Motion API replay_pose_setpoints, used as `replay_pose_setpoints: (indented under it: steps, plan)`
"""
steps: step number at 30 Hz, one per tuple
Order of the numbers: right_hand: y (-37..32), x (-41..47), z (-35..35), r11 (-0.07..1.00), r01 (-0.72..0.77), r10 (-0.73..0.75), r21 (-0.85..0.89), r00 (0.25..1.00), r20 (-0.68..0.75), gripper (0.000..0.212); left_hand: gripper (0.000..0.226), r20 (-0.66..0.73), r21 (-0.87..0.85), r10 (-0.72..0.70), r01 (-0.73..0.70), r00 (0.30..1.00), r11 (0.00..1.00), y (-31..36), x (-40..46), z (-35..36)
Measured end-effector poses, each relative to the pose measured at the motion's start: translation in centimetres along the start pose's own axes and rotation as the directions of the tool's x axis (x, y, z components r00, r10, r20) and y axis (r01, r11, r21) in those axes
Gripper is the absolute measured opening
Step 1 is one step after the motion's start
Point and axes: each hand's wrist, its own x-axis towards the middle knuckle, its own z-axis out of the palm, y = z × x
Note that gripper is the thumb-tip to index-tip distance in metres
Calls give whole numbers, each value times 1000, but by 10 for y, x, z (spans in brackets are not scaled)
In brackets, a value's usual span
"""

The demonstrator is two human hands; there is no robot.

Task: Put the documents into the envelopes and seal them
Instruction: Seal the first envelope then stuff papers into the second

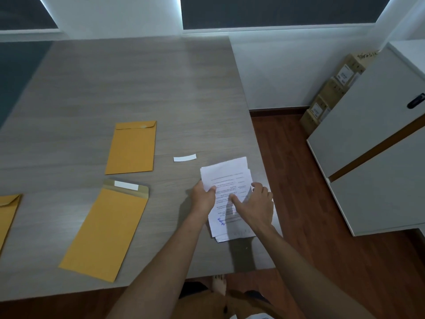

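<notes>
A stack of white printed documents (226,174) lies near the table's right edge. My left hand (203,199) pinches the left edge of the top sheets, thumb on top. My right hand (255,203) rests on the stack's right side, fingers spread and pressing, one corner curling up under them. A yellow envelope (105,229) with its flap open and a white adhesive strip lies to the left. A second envelope (132,148), flap folded shut, lies farther back. A third envelope (7,215) shows partly at the left edge.
A peeled white paper strip (185,157) lies on the grey wooden table (138,84) behind the documents. The table's right edge runs close to the stack. A white cabinet (372,143) and cardboard boxes (331,93) stand on the right over brown flooring.
</notes>
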Motion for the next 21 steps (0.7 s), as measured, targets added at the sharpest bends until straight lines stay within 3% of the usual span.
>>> replay_pose_setpoints:
  steps: [4,9,14,18,21]
  plan:
    - [-24,0,1,950,-58,58,306,998,11,75,23,-57,-292,-119,98,991,952,1,11,-31]
    - [-69,-4,12,732,-218,178,646,976,127,80,24,-51,-566,-146,92,988,819,-9,32,-88]
    - [-120,-22,36,432,-447,153,783,892,425,78,30,-61,-722,-205,98,977,684,-20,45,-147]
    - [-154,-38,60,270,-561,10,783,815,580,56,31,-36,-765,-199,101,979,636,-27,50,-191]
    - [-180,-53,78,212,-606,-96,767,768,634,50,29,2,-778,-155,99,988,620,-32,52,-225]
